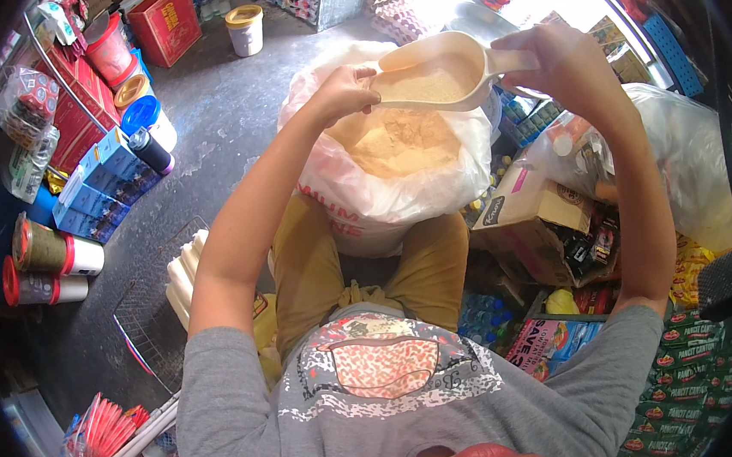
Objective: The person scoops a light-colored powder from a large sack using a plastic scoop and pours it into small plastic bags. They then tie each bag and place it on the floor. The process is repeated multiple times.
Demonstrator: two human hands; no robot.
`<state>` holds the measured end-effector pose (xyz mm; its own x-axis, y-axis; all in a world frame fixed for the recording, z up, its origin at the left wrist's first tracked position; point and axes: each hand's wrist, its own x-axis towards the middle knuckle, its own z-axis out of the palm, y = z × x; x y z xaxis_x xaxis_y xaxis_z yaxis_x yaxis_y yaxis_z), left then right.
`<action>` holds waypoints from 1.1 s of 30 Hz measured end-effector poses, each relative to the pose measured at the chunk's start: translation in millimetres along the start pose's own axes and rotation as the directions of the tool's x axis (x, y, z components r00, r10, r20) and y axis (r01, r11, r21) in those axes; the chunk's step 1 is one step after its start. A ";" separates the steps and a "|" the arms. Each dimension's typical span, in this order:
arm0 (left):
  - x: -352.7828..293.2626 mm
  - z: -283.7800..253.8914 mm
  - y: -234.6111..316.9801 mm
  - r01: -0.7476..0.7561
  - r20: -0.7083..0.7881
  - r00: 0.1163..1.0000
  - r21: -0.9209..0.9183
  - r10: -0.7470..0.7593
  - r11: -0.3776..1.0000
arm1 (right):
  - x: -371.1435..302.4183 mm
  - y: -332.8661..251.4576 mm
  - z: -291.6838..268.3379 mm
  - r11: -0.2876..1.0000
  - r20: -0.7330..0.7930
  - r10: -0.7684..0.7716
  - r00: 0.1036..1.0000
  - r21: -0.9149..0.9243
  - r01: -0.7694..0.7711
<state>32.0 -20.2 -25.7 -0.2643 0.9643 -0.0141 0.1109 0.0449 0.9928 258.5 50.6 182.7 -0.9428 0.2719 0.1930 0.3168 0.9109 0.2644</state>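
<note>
A large cream-white scoop [467,96] with pale tan powder in it is held over an open white plastic sack [386,205]. More tan powder [407,144] lies inside the sack, which stands between my knees with its rim folded outward. My right hand [561,63] is closed round the scoop's handle. At the opposite end, my left hand [341,95] is closed at the scoop's front lip, thumb and fingers on either side of it. Whether a thin bag is also between those fingers cannot be told.
An open cardboard box [524,220] with packets and a big clear plastic bag [678,148] stand to the right. Left on the dark floor are blue boxes [105,185], a blue-lidded tub [149,121] and a wire basket [153,310]. A yellow-lidded bucket [245,32] stands farther off.
</note>
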 end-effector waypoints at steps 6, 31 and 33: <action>-5.4 -5.3 2.0 0.016 -0.026 1.000 -0.010 -0.016 1.000 | 13.0 -2.8 -4.0 0.996 0.046 -0.054 0.998 -0.071 0.057; -5.2 -33.5 9.9 -0.105 -0.075 0.993 -0.227 0.090 0.968 | 50.7 -59.7 137.4 0.747 -0.152 0.215 0.965 0.662 -0.062; -0.9 -27.4 25.2 -0.164 -0.074 0.986 -0.280 0.149 0.946 | 44.5 -65.0 127.3 0.751 -0.108 0.121 0.987 0.661 -0.020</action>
<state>8.8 -27.1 2.6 -0.3154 0.9382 0.1426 -0.1203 -0.1886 0.9747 182.7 43.0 53.8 -0.8807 0.3448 0.3247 0.1876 0.8834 -0.4294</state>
